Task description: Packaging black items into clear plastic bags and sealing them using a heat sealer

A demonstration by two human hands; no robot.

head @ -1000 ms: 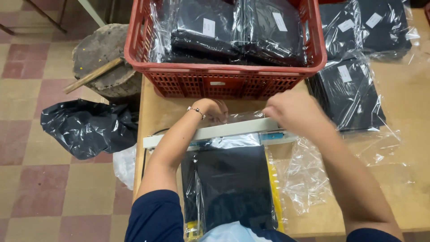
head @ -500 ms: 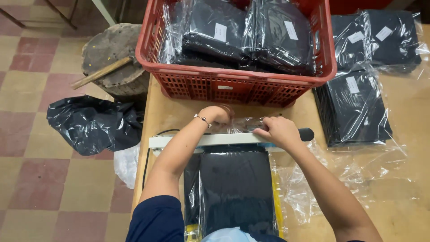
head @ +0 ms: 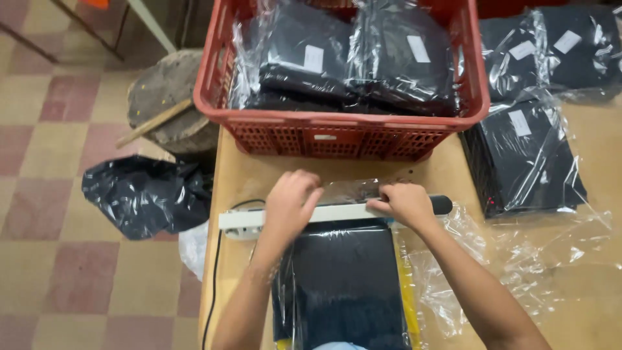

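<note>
1. The left hand (head: 289, 202) lies curled, palm down, on the long white bar of a bag sealer (head: 337, 213).
2. The right hand (head: 403, 203) presses the same bar, fingers bent over it.
3. Under both wrists lies a black folded garment in a clear plastic bag (head: 343, 285), its open end under the bar.
4. Beyond the hands stands a red plastic crate (head: 337, 133) of bagged garments.

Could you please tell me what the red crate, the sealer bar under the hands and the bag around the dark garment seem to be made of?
Red crate: moulded plastic, likely matte; its walls are a lattice grid.
Sealer bar: smooth white arm, painted metal or plastic, I cannot tell; black knob at its end.
Bag: thin clear plastic film; it creases and glints over the black fabric.
Left hand and right hand rest on the bar.
</note>
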